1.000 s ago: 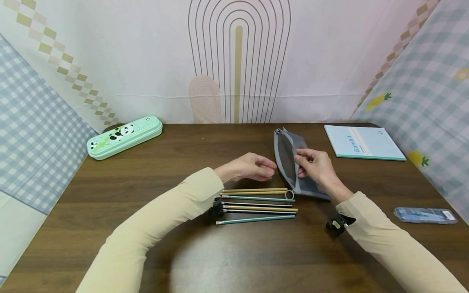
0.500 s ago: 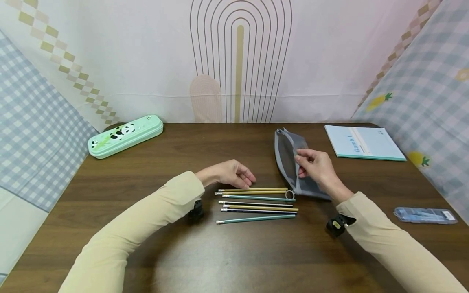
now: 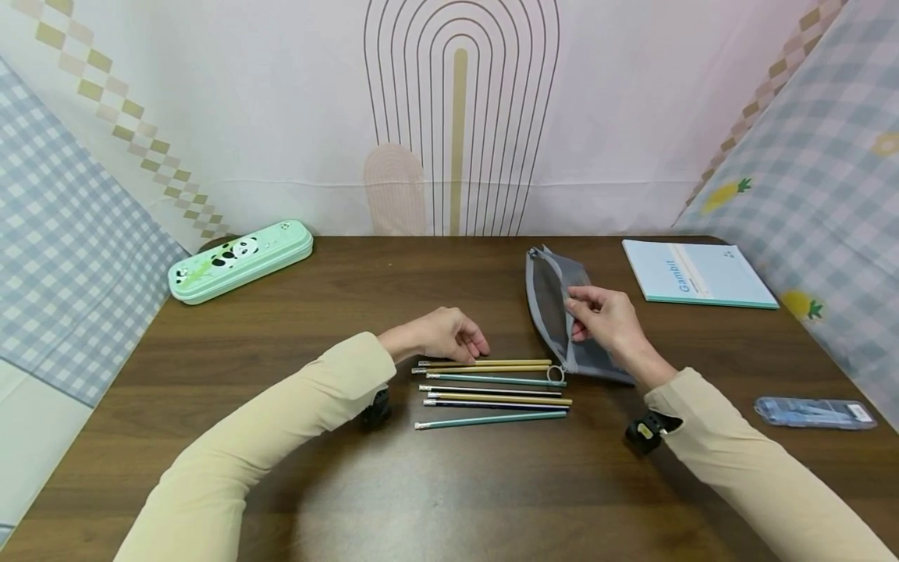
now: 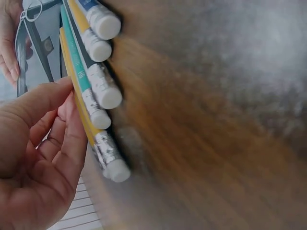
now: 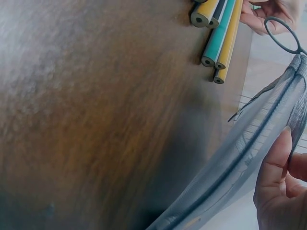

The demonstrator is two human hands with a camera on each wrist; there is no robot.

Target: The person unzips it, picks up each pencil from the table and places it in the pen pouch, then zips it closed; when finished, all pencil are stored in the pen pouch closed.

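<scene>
By yellow pencils (image 3: 520, 362), left grip (image 3: 451, 334), hold unclear; right grip (image 3: 609, 320) pinches a grey, gaping pouch (image 3: 550, 297).

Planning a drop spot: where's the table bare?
Free: table on the near side of pencils, between left sleeve and right sleeve; also beyond left hand, between green case and grey pouch. Crowded: pencils to pouch, where right hand grips.

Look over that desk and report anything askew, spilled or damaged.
One mild oddity: the teal pencil nearest the camera wearer lies slightly slanted and apart from the other pencils. No spill or damage shows.
</scene>
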